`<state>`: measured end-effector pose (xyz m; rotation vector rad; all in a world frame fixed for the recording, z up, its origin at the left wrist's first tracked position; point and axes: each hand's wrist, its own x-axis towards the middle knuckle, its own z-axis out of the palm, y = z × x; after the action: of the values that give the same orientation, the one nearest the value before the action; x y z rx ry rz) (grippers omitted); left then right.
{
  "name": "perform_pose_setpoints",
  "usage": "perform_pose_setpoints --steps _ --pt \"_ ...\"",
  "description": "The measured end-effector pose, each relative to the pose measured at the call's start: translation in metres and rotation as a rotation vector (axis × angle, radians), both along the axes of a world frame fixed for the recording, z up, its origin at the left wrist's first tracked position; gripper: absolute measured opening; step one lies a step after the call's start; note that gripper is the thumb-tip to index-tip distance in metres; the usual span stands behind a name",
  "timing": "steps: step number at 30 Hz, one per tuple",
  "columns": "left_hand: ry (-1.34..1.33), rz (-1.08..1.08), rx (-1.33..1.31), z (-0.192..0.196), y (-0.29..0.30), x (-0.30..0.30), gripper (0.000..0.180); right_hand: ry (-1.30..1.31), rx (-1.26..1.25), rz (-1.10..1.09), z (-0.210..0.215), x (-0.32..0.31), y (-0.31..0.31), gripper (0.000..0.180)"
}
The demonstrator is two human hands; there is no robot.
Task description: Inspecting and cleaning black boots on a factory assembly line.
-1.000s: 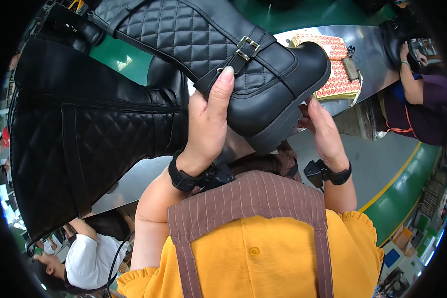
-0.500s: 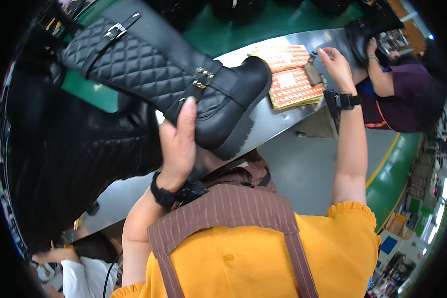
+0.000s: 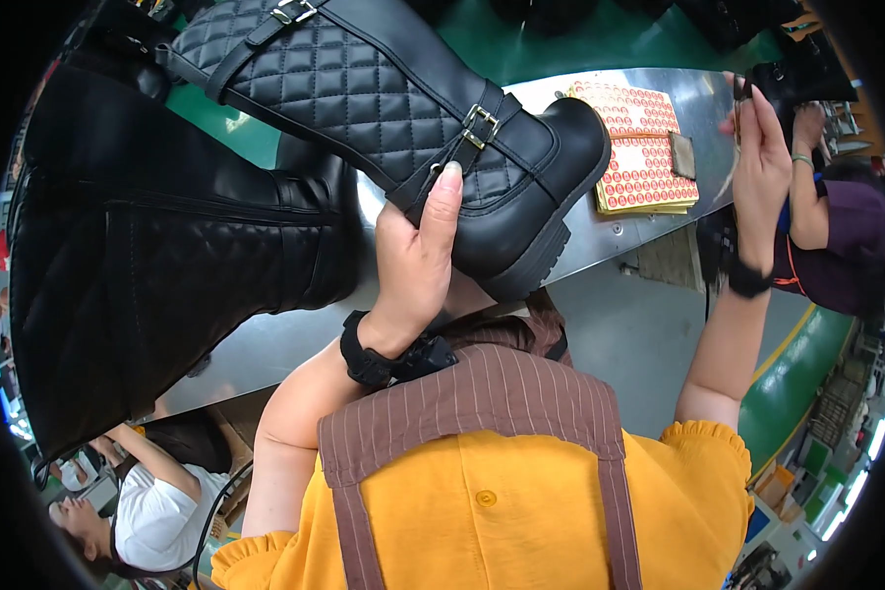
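My left hand (image 3: pixel 415 261) is closed around the ankle of a black boot (image 3: pixel 364 98), its thumb lying near the buckled strap. The boot is tilted, with its quilted shaft toward the upper left and its toe to the right. Out to the right is my raised right hand (image 3: pixel 762 167), its fingers pinched together at a small dark piece (image 3: pixel 742 88) too small to name. Between the boot's toe and that hand lies a stack of sticker sheets (image 3: pixel 644 187) with red round stickers, a small grey block (image 3: pixel 681 155) resting on it.
A second black boot (image 3: pixel 187 256) lies on the left of the metal table (image 3: pixel 265 359). A co-worker in a dark purple top (image 3: pixel 855 231) is close by at the right, near another black boot (image 3: pixel 806 79). Another person in white (image 3: pixel 162 516) is at the lower left.
My right hand has moved right, away from the sticker sheets, and its fingers have come together at a small dark piece. The boot in my left hand appears farther right in view.
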<state>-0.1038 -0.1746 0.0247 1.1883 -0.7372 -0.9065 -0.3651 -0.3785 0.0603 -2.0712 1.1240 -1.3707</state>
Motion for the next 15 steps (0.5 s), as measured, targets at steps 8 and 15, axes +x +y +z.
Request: perform_pose_setpoints --steps 8,15 --pt "-0.135 0.010 0.000 0.000 0.007 -0.010 0.033 0.548 0.208 0.281 0.032 0.058 0.121 0.025" --pt "-0.117 -0.019 -0.055 0.006 0.008 -0.016 0.031 0.552 0.050 0.366 0.018 0.075 0.126 0.022"
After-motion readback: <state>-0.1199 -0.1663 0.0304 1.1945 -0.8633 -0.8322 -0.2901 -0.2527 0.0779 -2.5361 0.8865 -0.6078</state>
